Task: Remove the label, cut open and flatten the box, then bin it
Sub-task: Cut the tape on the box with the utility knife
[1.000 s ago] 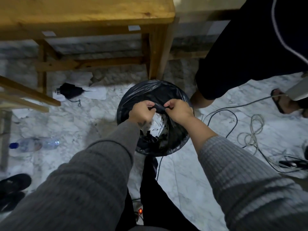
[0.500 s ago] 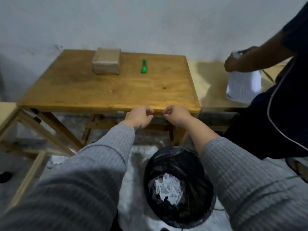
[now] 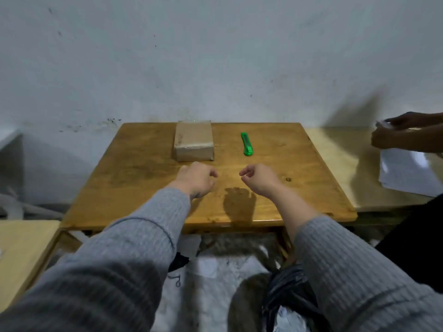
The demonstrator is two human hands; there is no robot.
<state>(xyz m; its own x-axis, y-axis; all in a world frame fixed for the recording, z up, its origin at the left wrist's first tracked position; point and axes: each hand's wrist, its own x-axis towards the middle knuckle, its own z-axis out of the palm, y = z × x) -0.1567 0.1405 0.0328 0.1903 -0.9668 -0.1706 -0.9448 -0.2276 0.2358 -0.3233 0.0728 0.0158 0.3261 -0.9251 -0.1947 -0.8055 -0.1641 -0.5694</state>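
- Sitting near the far edge of the wooden worktop [image 3: 143, 188], the brown cardboard box [image 3: 194, 140] is closed and lies flat, wrapped in clear tape
- just to its right, apart from it, lies a green utility knife [image 3: 247, 144], its length running away from the viewer
- nearer the viewer, the left hand [image 3: 197, 179] hovers just in front of the box, its grip loosely curled and empty
- the right hand [image 3: 260, 179] hovers beside it, fingers likewise loosely curled round nothing
- both arms wear grey ribbed sleeves
- below the worktop's front edge, at lower right, a black bin bag [image 3: 287, 298] holds white paper scraps
- at far right, another person's hands [image 3: 393, 133] handle white paper [image 3: 407, 171] on a paler neighbouring table
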